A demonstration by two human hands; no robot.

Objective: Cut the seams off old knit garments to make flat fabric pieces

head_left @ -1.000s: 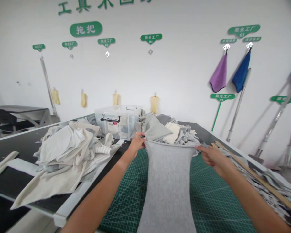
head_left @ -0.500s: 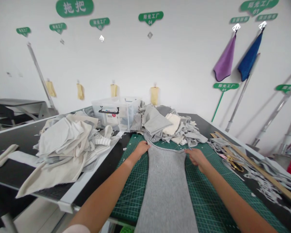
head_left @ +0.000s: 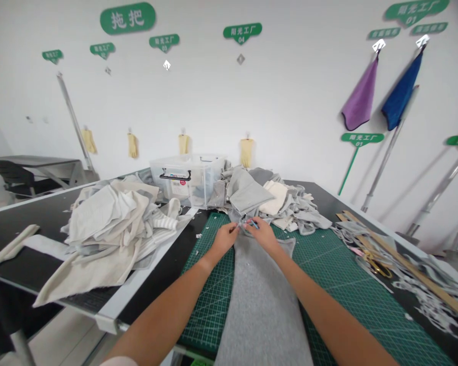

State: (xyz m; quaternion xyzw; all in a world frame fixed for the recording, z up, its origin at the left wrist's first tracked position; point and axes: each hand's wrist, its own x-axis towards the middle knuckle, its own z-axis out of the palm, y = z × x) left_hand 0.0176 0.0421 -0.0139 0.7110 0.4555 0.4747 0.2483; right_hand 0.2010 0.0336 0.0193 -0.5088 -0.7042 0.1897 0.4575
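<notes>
A long piece of grey knit cloth lies lengthwise on the green cutting mat, its near end running out of the picture. My left hand is closed on the cloth's far left corner. Right beside it, my right hand is closed on a small, thin blue tool whose kind I cannot make out. Its fingertips meet the bunched edge close to the left hand's. The cloth's far right corner lies loose on the mat, partly behind the right wrist.
Beyond the hands is a heap of grey and cream scraps, next to a clear plastic bin. A pile of pale cloth pieces covers the left side. Gold-handled scissors, a wooden strip and fabric trimmings lie at right.
My right hand has let go of the cloth's right corner and moved left to meet my left hand at the left corner. The far edge, stretched before, is now bunched there.
</notes>
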